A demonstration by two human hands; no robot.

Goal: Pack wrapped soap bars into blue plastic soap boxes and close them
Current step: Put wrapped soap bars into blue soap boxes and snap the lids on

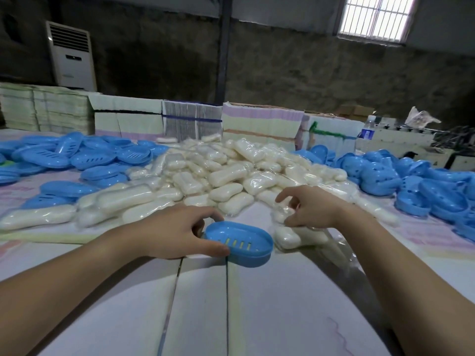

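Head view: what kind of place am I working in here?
Most likely a small packing workshop or storeroom. A large heap of wrapped soap bars covers the table, piles of blue soap-box halves flank it, and bundled stacks of flat printed cartons line the back under a bare wall.

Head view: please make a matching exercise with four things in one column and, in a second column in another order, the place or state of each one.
Things
1. left hand
2. right hand
3. heap of wrapped soap bars
4. water bottle

Places or states
A. stands upright at the far right, beside the stacked cartons
B. holds the open blue soap box by its end
C. lies in the middle of the table, with blue boxes on both sides
D. reaches down over wrapped bars at the near edge of the heap

Pairs: 1-B, 2-D, 3-C, 4-A
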